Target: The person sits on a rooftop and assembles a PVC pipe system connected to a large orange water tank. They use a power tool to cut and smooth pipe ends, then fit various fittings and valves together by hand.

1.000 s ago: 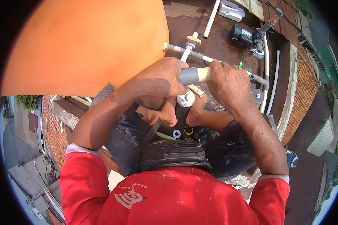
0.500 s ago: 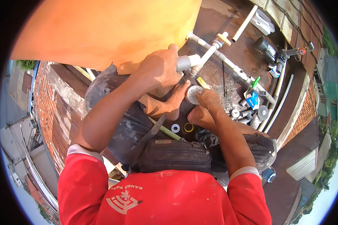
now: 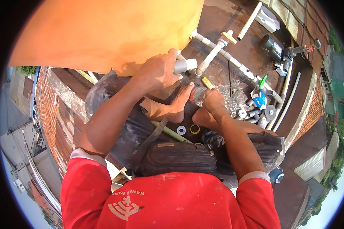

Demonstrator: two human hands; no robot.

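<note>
My left hand (image 3: 158, 72) grips a short grey pipe fitting (image 3: 185, 65) that meets a white pipe (image 3: 211, 56) beside the big orange tank (image 3: 107, 34). Just below it, my right hand (image 3: 212, 102) holds a small round can (image 3: 197, 95) with a yellow-handled brush (image 3: 207, 83) sticking out above the fingers. My bare feet (image 3: 168, 108) rest on the dark rooftop under both hands. A white ring (image 3: 181, 130) and a yellow ring (image 3: 195, 129) lie near my feet.
Grey pipe fittings (image 3: 256, 112), a blue box (image 3: 260, 99) and a green-handled valve (image 3: 262, 81) lie to the right. White pipes (image 3: 288, 101) run along the roof edge by a pump (image 3: 271, 47). A black waist bag (image 3: 177, 158) hangs at my front. A brick parapet (image 3: 49, 114) drops off on the left.
My left hand with the grey fitting has moved up toward the tank's white pipe. My right hand has let go of the fitting, dropped lower and now holds the small can.
</note>
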